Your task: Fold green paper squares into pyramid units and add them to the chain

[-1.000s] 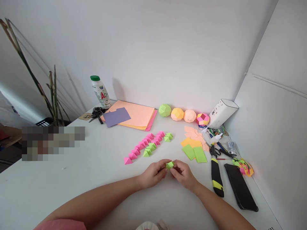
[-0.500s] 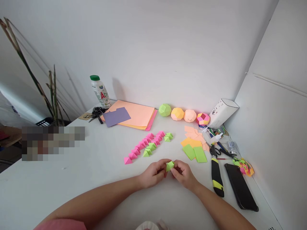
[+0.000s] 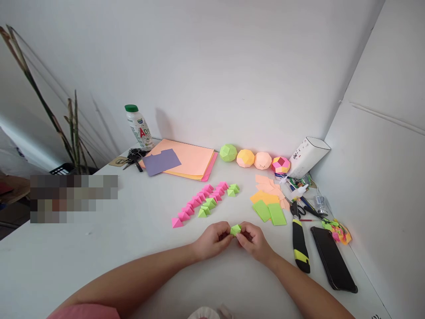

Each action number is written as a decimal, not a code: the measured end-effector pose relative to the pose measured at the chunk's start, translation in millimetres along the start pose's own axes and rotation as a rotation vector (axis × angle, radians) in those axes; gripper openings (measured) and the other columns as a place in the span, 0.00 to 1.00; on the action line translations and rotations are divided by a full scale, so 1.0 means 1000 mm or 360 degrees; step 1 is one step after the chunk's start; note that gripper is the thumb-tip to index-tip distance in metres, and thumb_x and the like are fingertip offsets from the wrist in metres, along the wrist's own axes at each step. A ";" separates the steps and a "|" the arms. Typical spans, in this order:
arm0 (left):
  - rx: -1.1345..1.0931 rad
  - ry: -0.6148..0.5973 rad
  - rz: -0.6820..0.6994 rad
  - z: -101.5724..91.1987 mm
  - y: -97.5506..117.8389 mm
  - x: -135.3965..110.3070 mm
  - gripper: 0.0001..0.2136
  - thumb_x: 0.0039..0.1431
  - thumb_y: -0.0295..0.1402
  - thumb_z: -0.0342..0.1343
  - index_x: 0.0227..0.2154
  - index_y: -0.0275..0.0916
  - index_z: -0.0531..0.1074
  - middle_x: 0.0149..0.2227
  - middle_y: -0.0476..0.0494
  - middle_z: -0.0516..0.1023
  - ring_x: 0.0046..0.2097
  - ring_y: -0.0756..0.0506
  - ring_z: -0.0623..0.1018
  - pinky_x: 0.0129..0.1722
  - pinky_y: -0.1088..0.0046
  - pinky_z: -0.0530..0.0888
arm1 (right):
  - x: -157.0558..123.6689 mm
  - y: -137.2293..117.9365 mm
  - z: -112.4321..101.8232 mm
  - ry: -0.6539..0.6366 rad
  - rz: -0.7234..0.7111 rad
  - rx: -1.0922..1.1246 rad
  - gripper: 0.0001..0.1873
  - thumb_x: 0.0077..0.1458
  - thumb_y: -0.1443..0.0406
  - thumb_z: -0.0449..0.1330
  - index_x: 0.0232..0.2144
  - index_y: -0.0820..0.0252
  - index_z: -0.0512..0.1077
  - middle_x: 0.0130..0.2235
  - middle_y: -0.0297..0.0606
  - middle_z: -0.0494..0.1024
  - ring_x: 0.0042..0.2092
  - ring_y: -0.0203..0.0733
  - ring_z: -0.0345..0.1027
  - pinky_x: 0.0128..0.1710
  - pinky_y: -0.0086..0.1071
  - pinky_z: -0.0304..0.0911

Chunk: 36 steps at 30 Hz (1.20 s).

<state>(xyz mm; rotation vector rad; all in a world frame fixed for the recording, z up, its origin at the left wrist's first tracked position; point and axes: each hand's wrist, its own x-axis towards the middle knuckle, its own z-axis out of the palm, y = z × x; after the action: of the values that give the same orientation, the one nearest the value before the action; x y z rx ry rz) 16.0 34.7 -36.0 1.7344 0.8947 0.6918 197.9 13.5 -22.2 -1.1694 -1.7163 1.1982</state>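
Between my two hands is a small folded green paper piece (image 3: pixel 235 229), pinched at both sides over the table. My left hand (image 3: pixel 214 239) grips its left edge with thumb and fingers closed. From the other side, my right hand (image 3: pixel 255 241) holds it with thumb in front and fingers behind. Beyond my hands stand rows of folded pink paper pieces (image 3: pixel 195 201) and several folded green pieces (image 3: pixel 209 204). Flat green paper rectangles (image 3: pixel 276 214) lie to the right, partly over orange and peach slips (image 3: pixel 265 196).
Along the wall sit a green paper ball (image 3: pixel 228 153) and other faceted balls. Paper sheets (image 3: pixel 189 159) and a white bottle (image 3: pixel 139 126) are back left. At right lie a utility knife (image 3: pixel 300 243), scissors (image 3: pixel 297 208), a black phone (image 3: pixel 334 259) and crumpled paper scraps (image 3: pixel 338 231).
The left thumb has shifted up against the green piece, and the piece has tilted slightly. Both hands stay in nearly the same place.
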 end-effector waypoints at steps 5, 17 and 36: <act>0.0016 -0.0015 0.0029 0.001 -0.002 -0.001 0.07 0.54 0.29 0.49 0.22 0.36 0.64 0.22 0.53 0.61 0.25 0.53 0.60 0.23 0.78 0.60 | 0.000 0.000 0.002 0.0004 -0.0057 -0.0063 0.06 0.50 0.64 0.58 0.25 0.60 0.65 0.25 0.32 0.64 0.24 0.34 0.57 0.22 0.27 0.56; -0.0049 -0.0048 -0.0011 -0.001 0.006 -0.002 0.10 0.48 0.28 0.50 0.18 0.39 0.54 0.20 0.56 0.55 0.24 0.54 0.56 0.22 0.78 0.55 | 0.001 0.000 0.002 0.0098 -0.0299 -0.0265 0.03 0.43 0.70 0.55 0.22 0.59 0.64 0.25 0.35 0.68 0.24 0.35 0.58 0.21 0.28 0.57; -0.0126 -0.0025 0.0007 0.000 0.002 -0.001 0.10 0.50 0.31 0.51 0.19 0.38 0.55 0.20 0.55 0.55 0.24 0.53 0.56 0.22 0.78 0.55 | 0.001 0.000 -0.001 -0.0142 -0.0267 -0.0215 0.08 0.52 0.65 0.53 0.22 0.59 0.64 0.24 0.32 0.61 0.25 0.35 0.54 0.24 0.28 0.53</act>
<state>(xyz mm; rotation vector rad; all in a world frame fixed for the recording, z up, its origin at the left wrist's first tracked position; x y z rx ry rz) 15.8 33.5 -34.2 1.6697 0.8422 0.7066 197.9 14.6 -21.5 -1.0396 -1.9470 1.0603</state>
